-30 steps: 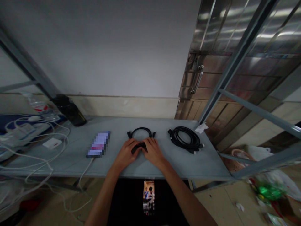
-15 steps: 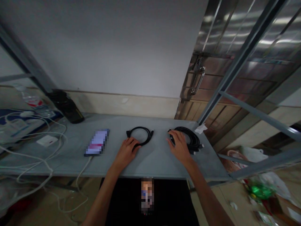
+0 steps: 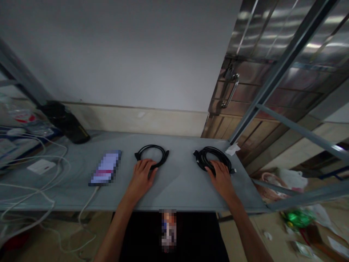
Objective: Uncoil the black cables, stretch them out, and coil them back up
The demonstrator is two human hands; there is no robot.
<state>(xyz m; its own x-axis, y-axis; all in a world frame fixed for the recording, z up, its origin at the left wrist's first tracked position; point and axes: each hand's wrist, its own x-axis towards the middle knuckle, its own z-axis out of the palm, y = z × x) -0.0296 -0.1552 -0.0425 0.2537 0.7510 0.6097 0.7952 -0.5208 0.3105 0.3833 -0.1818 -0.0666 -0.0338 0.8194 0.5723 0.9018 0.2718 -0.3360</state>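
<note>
A thin black cable (image 3: 165, 159) lies in a single loose loop on the grey tabletop (image 3: 177, 189). My left hand (image 3: 141, 178) is closed on the near-left side of this loop, with thumb and fingers bent over it. To the right sits a thicker coil of black cables (image 3: 203, 160), its plugs sticking out at the left and right. My right hand (image 3: 222, 178) grips the near side of that coil, fingers curled onto the strands; the fingertips are partly lost against the black.
A phone (image 3: 105, 168) with a white cord lies to the left. Behind it leans a dark bottle (image 3: 68, 125); white cables and a white adapter (image 3: 41, 166) spread at far left. A metal post (image 3: 256, 105) and a paper scrap (image 3: 233, 149) mark the right end.
My right hand has moved from the left side of the thick coil to its near side, uncovering the left plugs. The thin loop and my left hand have shifted slightly left.
</note>
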